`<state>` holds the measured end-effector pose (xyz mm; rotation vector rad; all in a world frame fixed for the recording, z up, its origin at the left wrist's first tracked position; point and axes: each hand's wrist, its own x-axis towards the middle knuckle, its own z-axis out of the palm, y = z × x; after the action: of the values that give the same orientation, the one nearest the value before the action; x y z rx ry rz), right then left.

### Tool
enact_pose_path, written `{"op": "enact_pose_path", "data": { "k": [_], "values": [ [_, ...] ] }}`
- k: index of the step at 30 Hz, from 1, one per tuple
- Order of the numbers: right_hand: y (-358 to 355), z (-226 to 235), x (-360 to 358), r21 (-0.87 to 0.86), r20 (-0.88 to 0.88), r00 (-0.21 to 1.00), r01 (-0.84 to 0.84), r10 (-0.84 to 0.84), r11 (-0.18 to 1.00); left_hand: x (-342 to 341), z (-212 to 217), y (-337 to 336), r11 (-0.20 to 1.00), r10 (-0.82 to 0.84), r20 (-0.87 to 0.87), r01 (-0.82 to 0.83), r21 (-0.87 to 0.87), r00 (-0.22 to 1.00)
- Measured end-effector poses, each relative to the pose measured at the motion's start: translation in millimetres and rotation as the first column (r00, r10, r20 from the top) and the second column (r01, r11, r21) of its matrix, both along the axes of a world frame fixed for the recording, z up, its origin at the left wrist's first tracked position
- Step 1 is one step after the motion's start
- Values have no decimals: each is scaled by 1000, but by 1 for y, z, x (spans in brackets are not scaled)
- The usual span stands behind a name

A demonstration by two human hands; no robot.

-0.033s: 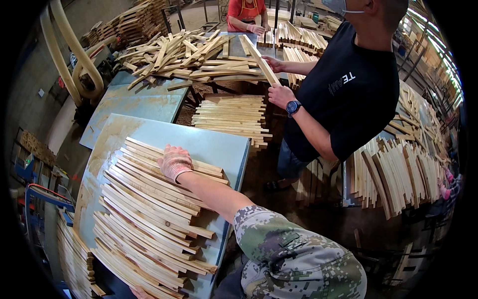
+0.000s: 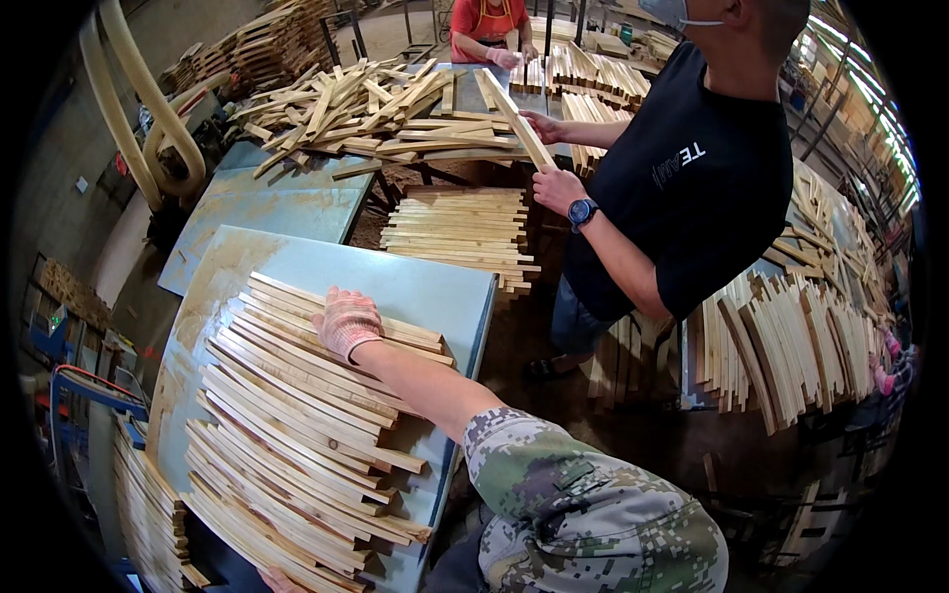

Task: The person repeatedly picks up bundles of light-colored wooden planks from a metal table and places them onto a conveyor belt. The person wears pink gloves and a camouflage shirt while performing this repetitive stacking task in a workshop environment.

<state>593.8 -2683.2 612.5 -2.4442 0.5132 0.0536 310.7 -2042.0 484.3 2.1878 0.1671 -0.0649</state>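
A row of long, narrow wooden strips point(image 2: 297, 415) lies side by side across a pale blue-grey tabletop point(image 2: 425, 287), their ends uneven. My right hand point(image 2: 349, 321), in a pale pinkish work glove, reaches over the row to its far side. Its fingers curl over the outermost strips and grip them. At the bottom of the view, only a small part of my left hand point(image 2: 282, 581) shows, against the nearest strips; its fingers are mostly hidden.
A person in a black T-shirt point(image 2: 712, 168) stands close on the right, holding a wooden board point(image 2: 519, 124). Beyond lie a loose heap of wood pieces point(image 2: 346, 109) and a lower stack of strips point(image 2: 455, 232). Pale hoses point(image 2: 129, 99) hang at left. Another person in red point(image 2: 484, 25) handles wood.
My hands and the row of strips stay put. The far person in red has shifted a gloved hand slightly.
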Motion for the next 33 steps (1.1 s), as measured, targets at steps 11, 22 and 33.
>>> {"op": "enact_pose_path", "data": {
  "k": [11, 22, 33],
  "values": [
    [3, -2, 0, -41, 6, 1000, 9, -9, 999, -3, 2, -12, 784, 241, -195, -72, 617, 951],
    [4, 0, -1, -49, -3, 1000, 6, -6, 999, -4, 121, -152, 869, 490, -46, -484, 105, 870],
    [9, -5, -1, -84, 8, 1000, 22, -21, 996, -11, 28, -11, 573, 37, -292, 220, 790, 956]
  ]
}}
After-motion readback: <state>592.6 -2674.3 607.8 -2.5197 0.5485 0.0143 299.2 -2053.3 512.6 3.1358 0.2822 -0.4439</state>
